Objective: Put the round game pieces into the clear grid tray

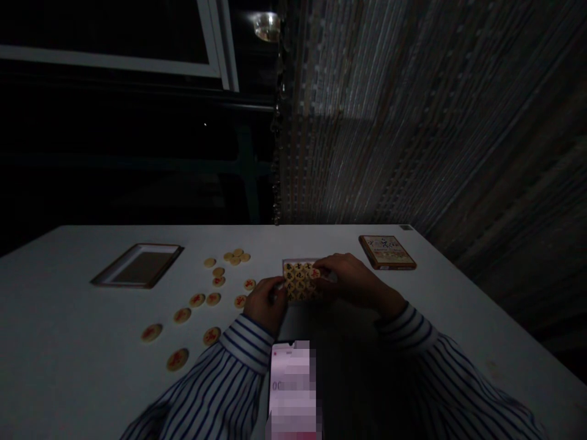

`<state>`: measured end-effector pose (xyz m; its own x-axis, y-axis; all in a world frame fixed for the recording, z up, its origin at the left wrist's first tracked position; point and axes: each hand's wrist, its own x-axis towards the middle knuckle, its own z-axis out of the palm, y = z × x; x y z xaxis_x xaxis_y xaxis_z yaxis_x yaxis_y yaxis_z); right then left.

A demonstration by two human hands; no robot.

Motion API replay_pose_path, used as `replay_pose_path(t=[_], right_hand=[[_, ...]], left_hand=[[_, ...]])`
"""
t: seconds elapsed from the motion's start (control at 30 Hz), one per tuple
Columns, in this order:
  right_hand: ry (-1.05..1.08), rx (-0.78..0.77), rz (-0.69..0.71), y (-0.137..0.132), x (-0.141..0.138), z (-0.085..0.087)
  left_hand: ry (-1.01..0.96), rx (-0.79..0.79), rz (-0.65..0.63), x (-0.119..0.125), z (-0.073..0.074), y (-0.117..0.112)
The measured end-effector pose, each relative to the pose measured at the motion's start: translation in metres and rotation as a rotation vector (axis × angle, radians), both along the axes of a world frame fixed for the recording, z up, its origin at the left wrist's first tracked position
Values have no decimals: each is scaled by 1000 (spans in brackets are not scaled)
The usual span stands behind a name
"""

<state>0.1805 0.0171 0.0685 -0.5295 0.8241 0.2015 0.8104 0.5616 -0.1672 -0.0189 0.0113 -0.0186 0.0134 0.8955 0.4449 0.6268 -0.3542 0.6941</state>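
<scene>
A small shallow tray (285, 263) sits on the white table, packed with rows of round xiangqi pieces (300, 285), most with black characters. My left hand (266, 304) is closed at the tray's left side, thumb and forefinger pinching its edge. At the upper right of the tray, my right hand (355, 281) has its fingertips closed on a red-lettered xiangqi piece (315, 273). That hand covers the tray's right end. To the left lie several loose red-lettered pieces (197, 300), and a cluster of blank-topped pieces (235, 260) is farther back.
An open box lid or frame (178, 249) lies at the left of the white table (92, 379). A printed box (387, 252) lies at the back right. A lit phone (293, 391) rests at the front, between my forearms. A string curtain (348, 122) hangs behind the table.
</scene>
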Motion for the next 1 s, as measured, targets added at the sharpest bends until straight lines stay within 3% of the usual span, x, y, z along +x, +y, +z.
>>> replay_pose_path(t=[0.73,1.0], right_hand=[[-254,-132,50,0,15,-4],[-240,-146,54,1,17,-7]], left_hand=[[56,-62,-28,0,2,-2],[59,-63,-34,1,3,-3]])
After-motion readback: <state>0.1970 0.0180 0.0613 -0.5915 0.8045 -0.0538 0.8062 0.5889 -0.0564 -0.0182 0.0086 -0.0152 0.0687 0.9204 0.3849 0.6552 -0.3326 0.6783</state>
